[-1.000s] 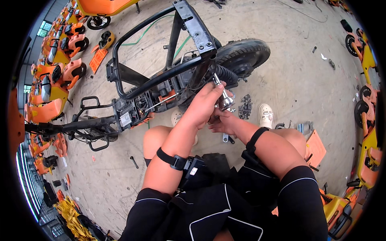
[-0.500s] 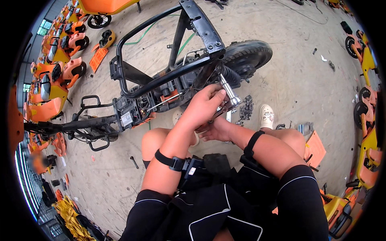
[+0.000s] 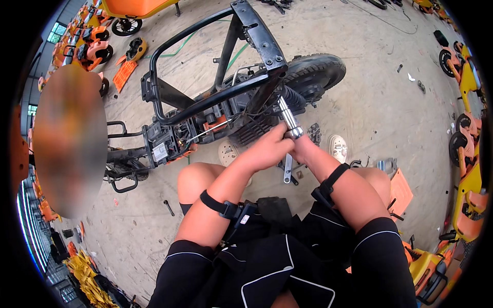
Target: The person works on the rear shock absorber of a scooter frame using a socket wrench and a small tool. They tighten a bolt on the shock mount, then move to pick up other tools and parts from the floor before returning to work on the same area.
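Note:
A chrome ratchet wrench with a long socket [image 3: 288,116] points up and away, its tip by the black spring shock absorber [image 3: 294,96] of a stripped motorbike frame [image 3: 197,110]. My left hand [image 3: 271,149] is closed, with curled fingers against the wrench's round head; the handle is hidden. Just beneath that head is my right hand [image 3: 306,149], close against the left one, its fingers mostly covered. Below the hands, a second chrome wrench [image 3: 288,169] shows on the floor.
Small dark metal parts [image 3: 314,134] lie beyond my right hand, near my cream shoe [image 3: 337,148]. The rear wheel [image 3: 321,74] stands farther off. A bolt-like tool [image 3: 168,208] lies left of my knee. An orange panel [image 3: 400,192] is at right. A large blurred patch covers the left side.
My right hand has come up from below to the wrench head, and its spread fingers are now covered. My left hand has shifted down and lower on the wrench.

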Available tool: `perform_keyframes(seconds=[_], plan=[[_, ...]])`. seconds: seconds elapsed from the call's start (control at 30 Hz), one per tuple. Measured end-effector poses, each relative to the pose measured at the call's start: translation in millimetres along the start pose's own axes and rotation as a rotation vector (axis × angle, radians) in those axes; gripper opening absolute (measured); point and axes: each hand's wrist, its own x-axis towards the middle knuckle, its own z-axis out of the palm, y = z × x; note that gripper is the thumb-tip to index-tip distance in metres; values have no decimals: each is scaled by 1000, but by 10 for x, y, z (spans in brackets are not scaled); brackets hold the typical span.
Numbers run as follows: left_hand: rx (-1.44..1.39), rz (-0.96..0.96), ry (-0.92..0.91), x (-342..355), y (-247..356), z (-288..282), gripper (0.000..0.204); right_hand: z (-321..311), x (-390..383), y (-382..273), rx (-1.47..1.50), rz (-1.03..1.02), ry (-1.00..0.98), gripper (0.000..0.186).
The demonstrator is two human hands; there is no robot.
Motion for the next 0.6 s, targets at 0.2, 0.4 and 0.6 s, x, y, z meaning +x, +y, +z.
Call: perform_keyframes(seconds=[0.2, 0.4, 0.6], plan=[[212, 110, 224, -36, 36, 223, 40, -129, -167, -268, -1074, -425, -335, 20], [270, 144, 315, -2, -78, 304, 40, -183, -130, -11, -847, -370, -389, 32], [34, 121, 432, 139, -79, 417, 50, -145, 33, 19, -839, -410, -417, 29]])
